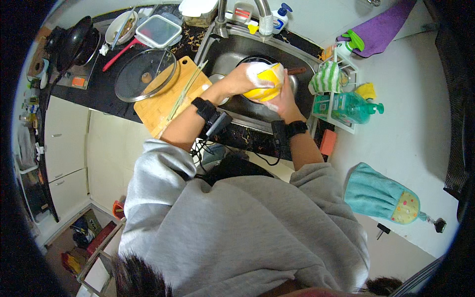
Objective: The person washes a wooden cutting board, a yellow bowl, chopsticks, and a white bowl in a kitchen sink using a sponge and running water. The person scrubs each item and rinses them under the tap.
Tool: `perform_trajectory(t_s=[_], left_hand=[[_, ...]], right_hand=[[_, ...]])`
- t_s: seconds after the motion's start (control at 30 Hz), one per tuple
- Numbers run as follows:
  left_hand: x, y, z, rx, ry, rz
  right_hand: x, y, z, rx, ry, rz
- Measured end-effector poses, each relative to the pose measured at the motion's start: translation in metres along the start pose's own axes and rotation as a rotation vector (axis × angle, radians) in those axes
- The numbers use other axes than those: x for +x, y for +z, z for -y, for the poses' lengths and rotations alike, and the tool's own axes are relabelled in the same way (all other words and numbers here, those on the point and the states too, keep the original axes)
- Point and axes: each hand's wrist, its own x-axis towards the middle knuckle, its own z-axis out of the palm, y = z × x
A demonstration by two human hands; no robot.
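Over the stainless-steel sink (232, 50), both hands are on a soapy yellow object (268, 82) that looks like a bowl; its full shape is hidden. From the left, my left hand (246, 78) presses on it, with thick white suds around the fingers. My right hand (282, 98) grips its right and lower side, foam on the skin. Beneath them in the sink lies a dark round pan (256, 58), mostly covered; a brown handle (297, 70) shows to its right. A pale round dish (216, 78) is partly hidden behind my left forearm.
Left of the sink, a wooden cutting board (156, 107) lies partly under a glass lid (130, 76). Near them are a glass container (159, 31) and a bowl with food remains (119, 29). The faucet (264, 15) rises behind; a white rack (330, 111) with bottles stands right.
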Motion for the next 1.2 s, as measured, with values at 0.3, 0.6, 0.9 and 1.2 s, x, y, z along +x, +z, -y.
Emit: perform_trajectory(t_s=[0.3, 0.6, 0.9, 1.2], left_hand=[[0.005, -0.008, 0.026, -0.587, -0.389, -0.464], [0.013, -0.002, 0.056, 0.028, -0.120, -0.308], [0.026, -0.009, 0.065, 0.277, -0.205, -0.167], [0.003, 0.046, 0.061, -1.221, -0.701, -0.484]], right_hand=[[-0.008, -0.039, -0.019, -0.060, -0.127, 0.444], [-0.011, -0.018, 0.004, -0.577, 0.064, 0.046], [-0.011, -0.018, -0.013, -0.402, 0.046, -0.001], [-0.018, -0.006, -0.016, 0.220, -0.150, 0.082]])
